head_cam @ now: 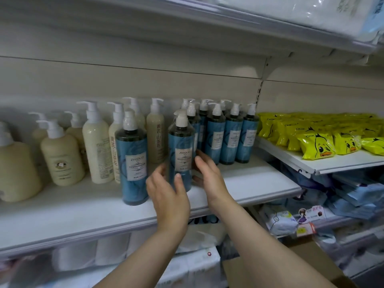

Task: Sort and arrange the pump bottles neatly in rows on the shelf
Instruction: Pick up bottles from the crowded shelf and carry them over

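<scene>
So the shelf (pixel 83 206) is looking about half sorted from where I'm standing. Using the blue bottle being handled (pixel 181 152) as the landmark: behind it and to its right, the blue bottles (pixel 232 134) are already sitting in tidy rows against the back panel, so that part seems done. To its left, the cream bottles (pixel 62 154) are standing in a looser bunch, different shapes mixed together, and I'd guess those are still needing a proper line-up. Just left of the landmark, one more blue bottle (pixel 133 163) is standing out alone near the front, clearly not in a row yet. Further right, on the neighbouring shelf, yellow duck packs (pixel 318 146) are lying in a pile, not part of this job.

The landmark bottle itself is standing upright in front of the blue rows. The left hand (pixel 168 196) is cupping it from the left, thumb lying across its front, fingers curling behind. The right hand (pixel 207 173) is touching its right side with fairly straight, relaxed fingers.
</scene>
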